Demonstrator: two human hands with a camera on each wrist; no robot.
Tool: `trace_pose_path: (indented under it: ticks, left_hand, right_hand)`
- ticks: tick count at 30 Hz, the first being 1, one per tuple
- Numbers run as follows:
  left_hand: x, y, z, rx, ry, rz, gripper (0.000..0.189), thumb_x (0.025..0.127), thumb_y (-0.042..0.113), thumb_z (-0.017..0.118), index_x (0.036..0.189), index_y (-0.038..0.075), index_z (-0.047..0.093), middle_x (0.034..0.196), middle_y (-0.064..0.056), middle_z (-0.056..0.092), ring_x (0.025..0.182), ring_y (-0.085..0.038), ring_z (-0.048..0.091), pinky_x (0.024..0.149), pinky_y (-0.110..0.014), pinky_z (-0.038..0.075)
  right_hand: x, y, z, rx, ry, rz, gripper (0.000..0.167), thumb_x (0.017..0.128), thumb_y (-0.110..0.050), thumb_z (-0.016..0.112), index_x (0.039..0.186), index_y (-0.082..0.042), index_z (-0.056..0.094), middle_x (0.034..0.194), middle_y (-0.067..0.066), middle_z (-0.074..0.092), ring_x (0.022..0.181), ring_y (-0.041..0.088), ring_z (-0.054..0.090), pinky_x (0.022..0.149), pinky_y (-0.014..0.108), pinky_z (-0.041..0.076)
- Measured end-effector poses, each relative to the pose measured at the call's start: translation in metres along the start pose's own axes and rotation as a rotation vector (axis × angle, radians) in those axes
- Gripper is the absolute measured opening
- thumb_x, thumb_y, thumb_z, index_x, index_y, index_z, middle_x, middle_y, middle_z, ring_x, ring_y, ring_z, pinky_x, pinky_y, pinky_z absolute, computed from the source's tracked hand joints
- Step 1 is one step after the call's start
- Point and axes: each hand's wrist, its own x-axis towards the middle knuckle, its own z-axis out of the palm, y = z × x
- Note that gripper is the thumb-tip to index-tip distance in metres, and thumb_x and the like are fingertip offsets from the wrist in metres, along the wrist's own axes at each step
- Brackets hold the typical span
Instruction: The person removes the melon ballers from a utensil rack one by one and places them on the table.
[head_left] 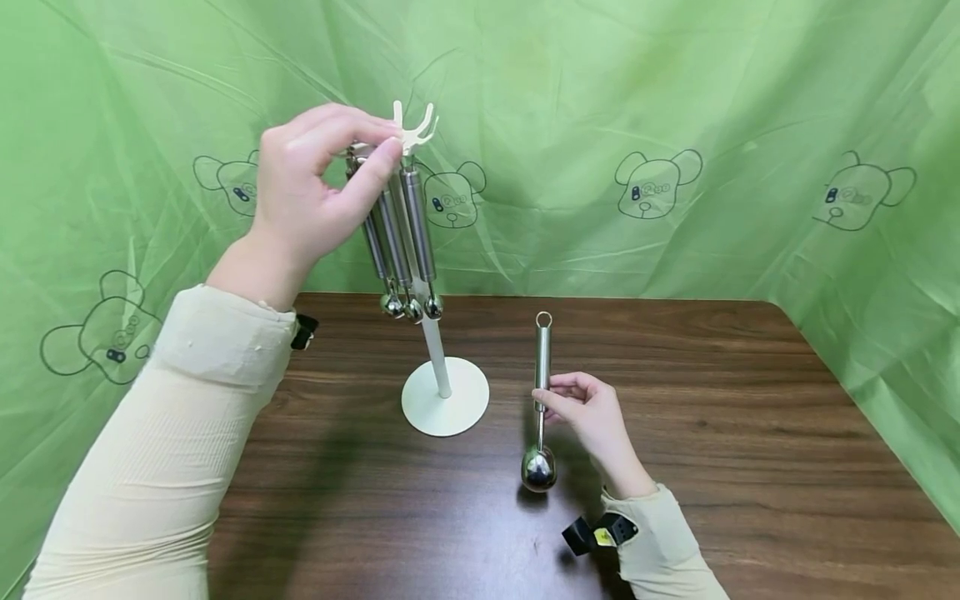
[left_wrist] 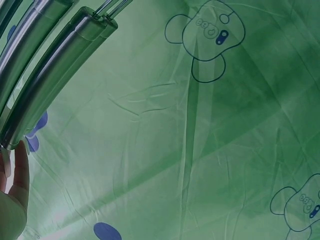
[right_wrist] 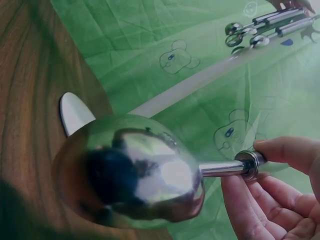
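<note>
A white stand (head_left: 465, 410) with a round base and curved hooks at its top stands on the table. Several steel scoops (head_left: 417, 221) hang from it, round bowls downward. My left hand (head_left: 311, 179) pinches the stand's top beside the hooks, above the hanging handles; in the left wrist view its fingers (left_wrist: 20, 172) show just below the handle ends. To the right of the stand, my right hand (head_left: 592, 417) grips another steel scoop (head_left: 538, 469) by the lower handle, ring end up and bowl low over the table. The right wrist view shows the large shiny bowl (right_wrist: 135, 172) close up.
The brown wooden table (head_left: 750, 433) reaches back to a green curtain (head_left: 547, 100) printed with bear faces, which also encloses both sides. A small black wrist camera (head_left: 600, 533) sits at the right cuff.
</note>
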Motion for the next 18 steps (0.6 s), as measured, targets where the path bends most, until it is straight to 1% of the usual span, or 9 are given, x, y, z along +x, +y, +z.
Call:
trace_pose_path:
  ticks: [7,15,18]
  left_hand:
    - [0.000,-0.001,0.001,-0.009,0.012,0.014,0.017,0.088,0.014,0.066,0.089,0.000,0.076,0.095,-0.011,0.077,0.082,-0.015,0.068,0.077,-0.013,0.048]
    - [0.000,-0.002,0.001,-0.016,0.014,0.016,0.018,0.088,0.014,0.066,0.089,-0.001,0.076,0.094,-0.012,0.077,0.082,-0.013,0.068,0.077,-0.013,0.048]
    - [0.000,-0.002,0.001,-0.015,0.016,0.014,0.017,0.088,0.014,0.066,0.089,-0.001,0.076,0.094,-0.012,0.077,0.082,-0.015,0.068,0.077,-0.013,0.048]
  right_hand:
    - [0.006,0.015,0.000,0.007,0.006,0.044,0.030,0.082,0.005,0.072,0.107,0.014,0.060,0.073,-0.004,0.071,0.054,0.009,0.065,0.059,0.029,0.059]
    - [0.012,0.031,0.004,0.022,0.007,0.091,0.030,0.082,0.004,0.073,0.107,0.015,0.060,0.073,0.000,0.071,0.054,0.010,0.064,0.057,0.027,0.058]
    - [0.015,0.038,0.006,0.031,-0.003,0.109,0.030,0.082,0.004,0.073,0.106,0.015,0.060,0.072,0.000,0.070,0.054,0.010,0.064,0.056,0.026,0.058]
